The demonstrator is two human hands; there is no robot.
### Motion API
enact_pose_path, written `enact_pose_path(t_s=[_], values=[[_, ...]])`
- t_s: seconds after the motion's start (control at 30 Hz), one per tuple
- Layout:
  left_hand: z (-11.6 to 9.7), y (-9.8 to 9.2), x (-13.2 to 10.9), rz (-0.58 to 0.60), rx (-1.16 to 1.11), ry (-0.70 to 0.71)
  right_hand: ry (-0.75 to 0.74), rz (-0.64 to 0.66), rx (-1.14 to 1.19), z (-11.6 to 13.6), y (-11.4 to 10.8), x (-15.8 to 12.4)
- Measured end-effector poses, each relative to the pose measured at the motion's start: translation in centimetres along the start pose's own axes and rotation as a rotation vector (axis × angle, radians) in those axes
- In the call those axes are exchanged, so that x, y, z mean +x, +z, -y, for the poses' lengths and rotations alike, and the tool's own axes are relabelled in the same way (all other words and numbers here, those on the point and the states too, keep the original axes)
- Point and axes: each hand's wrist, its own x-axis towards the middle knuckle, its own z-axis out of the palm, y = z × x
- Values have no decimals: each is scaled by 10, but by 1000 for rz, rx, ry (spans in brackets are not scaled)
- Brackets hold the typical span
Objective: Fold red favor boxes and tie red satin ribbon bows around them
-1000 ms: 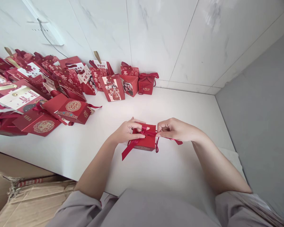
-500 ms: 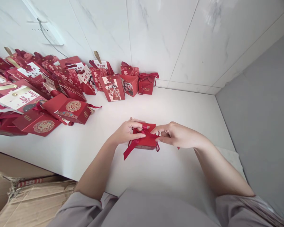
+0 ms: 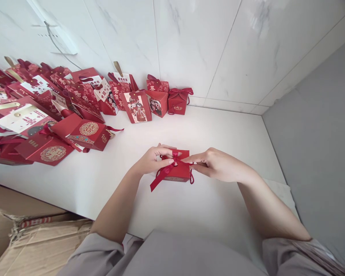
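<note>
A small red box (image 3: 176, 174) rests on the white table, its top crossed by a dark red ribbon (image 3: 162, 174) whose tail hangs over the front left. My left hand (image 3: 158, 159) is closed around the box's left side, thumb and fingers at the ribbon knot. From the right, my right hand (image 3: 211, 164) reaches to the box with its index finger stretched onto the ribbon near the knot; the thumb lies lower, beside the box's right edge. Twisted red cords show at the box's right side.
Several red gift boxes (image 3: 89, 132) crowd the table's left and back. A red box with a bow (image 3: 178, 101) stands against the marbled wall. The white table (image 3: 218, 130) ends at a grey surface on the right. A cardboard box (image 3: 46, 245) is at lower left.
My right index finger has straightened on the ribbon, and the ribbon end that showed below my right hand is out of sight. My left thumb has shifted slightly left.
</note>
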Motion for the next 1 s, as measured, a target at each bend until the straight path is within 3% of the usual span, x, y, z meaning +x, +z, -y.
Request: enact_pose_path(t_s=[0.17, 0.6, 1.0], values=[[10, -2, 1, 6, -140, 14, -25, -19, -98, 0, 4, 0], [6, -4, 0, 68, 15, 38, -27, -2, -169, -1, 6, -1], [5, 0, 2, 16, -47, -32, -46, -27, -225, 2, 5, -3]])
